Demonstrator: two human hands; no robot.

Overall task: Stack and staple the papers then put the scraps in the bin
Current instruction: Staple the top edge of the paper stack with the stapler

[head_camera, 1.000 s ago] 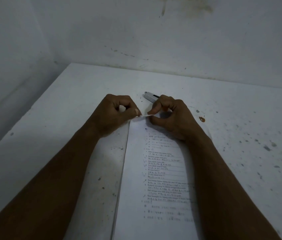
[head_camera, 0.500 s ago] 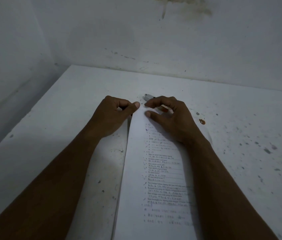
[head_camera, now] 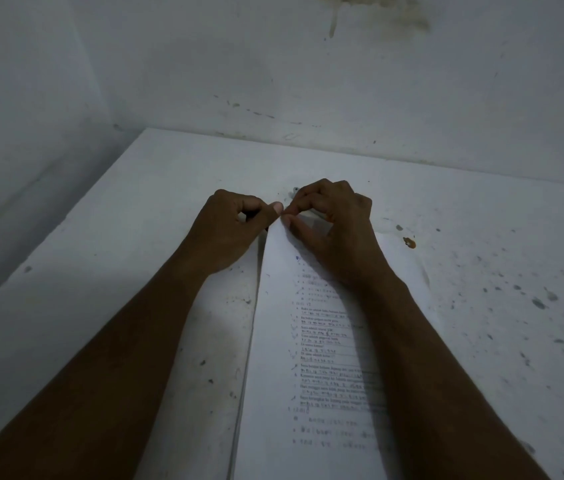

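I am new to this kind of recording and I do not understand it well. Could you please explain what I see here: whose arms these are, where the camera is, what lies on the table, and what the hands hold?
There is no machine here. A person wears one camera on the head, and it looks forward and down, so both arms come in from the bottom edge. The left hand and the right hand meet at the far corner of a stack of printed papers and pinch it between the fingertips. The papers lie on a white, speckled table that stands against a wall. Just behind the right hand, a small part of a grey object shows; too little is visible to name it. No bin is in view.
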